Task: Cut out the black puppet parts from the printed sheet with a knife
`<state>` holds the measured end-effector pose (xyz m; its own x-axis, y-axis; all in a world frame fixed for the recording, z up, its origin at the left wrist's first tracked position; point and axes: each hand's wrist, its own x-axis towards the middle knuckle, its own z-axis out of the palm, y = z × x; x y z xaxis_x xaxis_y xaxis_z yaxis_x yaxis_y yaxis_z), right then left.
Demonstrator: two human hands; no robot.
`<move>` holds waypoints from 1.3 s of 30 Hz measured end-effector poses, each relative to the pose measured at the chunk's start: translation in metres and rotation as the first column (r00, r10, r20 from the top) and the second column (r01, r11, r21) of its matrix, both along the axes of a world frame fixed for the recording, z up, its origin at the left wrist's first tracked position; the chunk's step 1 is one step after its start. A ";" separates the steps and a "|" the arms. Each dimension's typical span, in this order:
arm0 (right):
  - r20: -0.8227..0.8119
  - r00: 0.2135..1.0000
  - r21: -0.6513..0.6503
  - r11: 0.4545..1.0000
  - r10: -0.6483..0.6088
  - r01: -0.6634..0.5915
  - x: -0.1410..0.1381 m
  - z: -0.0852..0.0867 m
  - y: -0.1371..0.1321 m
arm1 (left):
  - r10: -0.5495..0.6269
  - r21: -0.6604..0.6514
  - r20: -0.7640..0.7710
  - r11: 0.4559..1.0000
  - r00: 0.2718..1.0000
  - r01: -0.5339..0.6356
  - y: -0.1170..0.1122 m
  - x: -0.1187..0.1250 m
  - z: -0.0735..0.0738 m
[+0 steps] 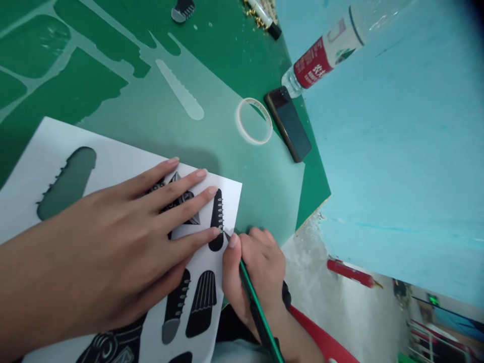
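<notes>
A white sheet (113, 161) printed with black shapes lies on the green cutting mat (227, 55). My left hand (124, 237) lies flat on the sheet with fingers spread, pressing it down over a black print. My right hand (257, 272) is closed round a thin green-handled knife (257, 307). Its tip meets the edge of a narrow black toothed shape (217, 219) near the sheet's right edge. One toothed shape is cut out of the sheet at the upper left (68, 181).
A translucent tape ring (254, 121), a dark phone (289, 123) and a red-labelled plastic bottle (325, 55) sit at the mat's right side by a light blue wall (397, 151). A marker (264, 15) and a small black piece (182, 10) lie at the top. Pale cut remnants (181, 91) lie on the mat.
</notes>
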<state>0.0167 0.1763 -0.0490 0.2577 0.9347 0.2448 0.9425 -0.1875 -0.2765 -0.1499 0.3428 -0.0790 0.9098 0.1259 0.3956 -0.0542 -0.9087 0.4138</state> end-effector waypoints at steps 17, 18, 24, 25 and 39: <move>-0.528 0.837 0.178 0.982 0.146 -0.059 0.036 0.009 -0.022 | -0.057 0.148 0.008 0.987 0.998 0.055 0.009 -0.002 0.006; -0.499 0.846 0.201 0.975 0.185 -0.094 0.040 0.008 -0.024 | -0.075 0.169 0.012 0.983 0.997 0.072 0.010 -0.003 0.007; -0.308 0.864 0.448 0.862 0.398 -0.237 0.043 -0.013 -0.029 | -0.166 0.238 0.050 0.960 0.985 0.150 0.014 -0.005 0.014; -0.293 0.861 0.461 0.850 0.415 -0.253 0.041 -0.017 -0.029 | -0.184 0.246 0.057 0.955 0.981 0.165 0.014 -0.005 0.015; -0.229 0.903 0.458 0.859 0.363 -0.229 0.022 -0.035 -0.017 | -0.235 0.337 0.083 0.921 0.968 0.195 0.018 -0.003 0.023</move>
<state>0.0386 0.1589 -0.0838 0.1076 0.8081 0.5791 0.7936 0.2810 -0.5397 -0.1526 0.3606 -0.0556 0.8442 -0.2207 0.4885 -0.2937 -0.9528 0.0772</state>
